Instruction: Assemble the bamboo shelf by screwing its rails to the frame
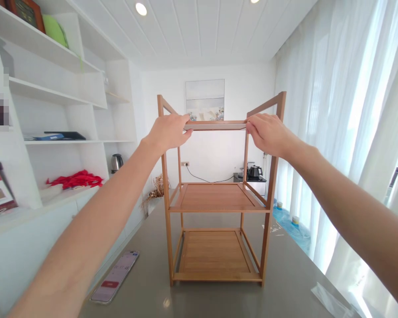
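A wooden shelf rack [167,247] stands upright on the grey table, with a middle shelf [215,196] and a bottom shelf [215,254] in its frame. Near its top, a wooden shelf board [215,126] lies roughly level between the side frames, seen almost edge-on. My left hand [170,131] grips the board's left end, thumb at the front edge and fingers over the top. At the other end, my right hand [268,134] closes on it the same way. Both hands hide the board's ends, so I cannot tell whether it rests on the rack.
On the grey table [146,287], a phone [115,277] lies at the left and clear plastic wrap [330,300] at the front right. White wall shelves [63,142] line the left side; a curtain [345,132] hangs at the right. A black kettle [254,171] stands behind.
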{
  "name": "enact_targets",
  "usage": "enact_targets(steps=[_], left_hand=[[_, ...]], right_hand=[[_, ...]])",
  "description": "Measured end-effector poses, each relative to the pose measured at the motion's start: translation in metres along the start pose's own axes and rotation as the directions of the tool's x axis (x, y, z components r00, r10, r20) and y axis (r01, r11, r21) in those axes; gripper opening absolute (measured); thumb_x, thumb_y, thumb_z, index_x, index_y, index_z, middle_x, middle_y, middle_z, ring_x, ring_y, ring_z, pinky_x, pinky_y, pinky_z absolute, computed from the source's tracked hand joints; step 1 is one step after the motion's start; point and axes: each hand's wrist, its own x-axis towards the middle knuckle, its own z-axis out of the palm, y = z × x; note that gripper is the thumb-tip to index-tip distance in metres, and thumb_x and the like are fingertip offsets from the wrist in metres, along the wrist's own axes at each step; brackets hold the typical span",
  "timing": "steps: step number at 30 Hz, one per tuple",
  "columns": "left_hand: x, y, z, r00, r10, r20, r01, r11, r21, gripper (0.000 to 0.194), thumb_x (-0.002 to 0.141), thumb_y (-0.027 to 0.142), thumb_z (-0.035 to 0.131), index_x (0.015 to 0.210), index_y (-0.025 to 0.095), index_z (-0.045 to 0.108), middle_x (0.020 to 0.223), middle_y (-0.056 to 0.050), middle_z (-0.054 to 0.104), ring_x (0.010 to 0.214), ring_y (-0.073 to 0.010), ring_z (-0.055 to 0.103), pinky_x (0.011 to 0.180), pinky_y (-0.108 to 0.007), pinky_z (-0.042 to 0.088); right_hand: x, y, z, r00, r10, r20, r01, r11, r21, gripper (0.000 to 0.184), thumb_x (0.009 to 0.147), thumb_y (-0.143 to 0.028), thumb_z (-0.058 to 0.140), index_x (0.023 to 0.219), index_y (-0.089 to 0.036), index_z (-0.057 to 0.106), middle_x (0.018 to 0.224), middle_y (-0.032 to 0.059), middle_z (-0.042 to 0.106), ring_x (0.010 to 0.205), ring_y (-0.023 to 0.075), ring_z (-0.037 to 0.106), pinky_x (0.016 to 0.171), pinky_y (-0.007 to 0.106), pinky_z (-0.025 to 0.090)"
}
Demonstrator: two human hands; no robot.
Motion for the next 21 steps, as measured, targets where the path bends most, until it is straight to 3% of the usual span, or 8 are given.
enact_targets(steps=[4, 9, 11, 14, 17, 19, 21], left_hand=[[-0.001, 0.001, -0.001, 0.999, -0.022, -0.030, 0.024, 0.998, 0.051, 0.056, 0.101, 0.057, 0.049, 0.109, 0.004, 0.066, 0.108, -0.013, 0.066, 0.107, -0.0399, 0.070, 0.096, -0.062, 0.050], [0.004, 0.007, -0.001, 0.998, -0.050, -0.035, 0.053, 0.996, 0.074, 0.056, 0.102, 0.054, 0.048, 0.108, 0.003, 0.069, 0.105, -0.014, 0.068, 0.111, -0.0427, 0.069, 0.094, -0.063, 0.050], [0.002, 0.008, -0.001, 0.998, -0.046, -0.040, 0.048, 0.997, 0.059, 0.047, 0.099, 0.048, 0.054, 0.115, 0.006, 0.069, 0.107, -0.014, 0.070, 0.111, -0.0407, 0.069, 0.096, -0.061, 0.050], [-0.010, 0.006, -0.003, 0.993, 0.025, -0.113, -0.028, 0.999, -0.023, 0.036, 0.093, 0.032, 0.063, 0.125, 0.016, 0.067, 0.120, -0.014, 0.070, 0.122, -0.0383, 0.063, 0.106, -0.057, 0.048], [-0.030, -0.004, -0.007, 0.949, 0.086, -0.305, -0.153, 0.967, -0.203, 0.039, 0.091, 0.033, 0.069, 0.129, 0.026, 0.064, 0.147, -0.006, 0.057, 0.144, -0.0348, 0.045, 0.123, -0.054, 0.032], [-0.042, -0.017, -0.004, 0.896, -0.019, -0.444, -0.153, 0.925, -0.349, 0.051, 0.089, 0.041, 0.075, 0.136, 0.031, 0.057, 0.159, 0.000, 0.044, 0.153, -0.0320, 0.030, 0.129, -0.051, 0.024], [-0.051, -0.033, 0.006, 0.844, -0.204, -0.496, -0.101, 0.847, -0.522, 0.068, 0.090, 0.050, 0.075, 0.147, 0.031, 0.044, 0.164, 0.000, 0.034, 0.156, -0.0302, 0.022, 0.129, -0.051, 0.023]], right_hand=[[-0.001, 0.004, -0.005, 0.999, -0.034, 0.031, 0.034, 0.999, -0.008, 0.036, 0.108, -0.028, 0.032, 0.087, -0.016, 0.058, 0.091, 0.0077, 0.065, 0.087, 0.0218, 0.062, 0.086, 0.043, 0.047], [0.003, 0.008, -0.006, 0.996, -0.017, 0.087, 0.016, 1.000, 0.015, 0.035, 0.106, -0.025, 0.033, 0.083, -0.016, 0.058, 0.087, 0.0073, 0.064, 0.091, 0.0232, 0.064, 0.085, 0.042, 0.049], [0.002, 0.004, -0.010, 0.998, -0.011, 0.061, 0.006, 0.997, 0.081, 0.037, 0.107, -0.026, 0.031, 0.083, -0.018, 0.058, 0.096, 0.0093, 0.068, 0.101, 0.0251, 0.065, 0.090, 0.044, 0.050], [-0.009, -0.004, -0.025, 0.996, 0.036, -0.080, -0.021, 0.984, 0.176, 0.041, 0.110, -0.033, 0.029, 0.088, -0.019, 0.061, 0.120, 0.0129, 0.069, 0.119, 0.0285, 0.060, 0.102, 0.050, 0.047], [-0.031, -0.002, -0.042, 0.955, 0.171, -0.242, -0.107, 0.961, 0.256, 0.040, 0.111, -0.043, 0.030, 0.100, -0.023, 0.063, 0.132, 0.0132, 0.065, 0.131, 0.0333, 0.053, 0.111, 0.057, 0.039], [-0.045, 0.009, -0.047, 0.906, 0.301, -0.298, -0.192, 0.919, 0.343, 0.038, 0.109, -0.048, 0.033, 0.101, -0.027, 0.064, 0.141, 0.0086, 0.060, 0.137, 0.0354, 0.049, 0.118, 0.060, 0.034], [-0.056, 0.024, -0.043, 0.860, 0.426, -0.280, -0.241, 0.825, 0.512, 0.036, 0.108, -0.051, 0.038, 0.095, -0.029, 0.064, 0.141, 0.0061, 0.060, 0.138, 0.0346, 0.050, 0.118, 0.060, 0.038]])
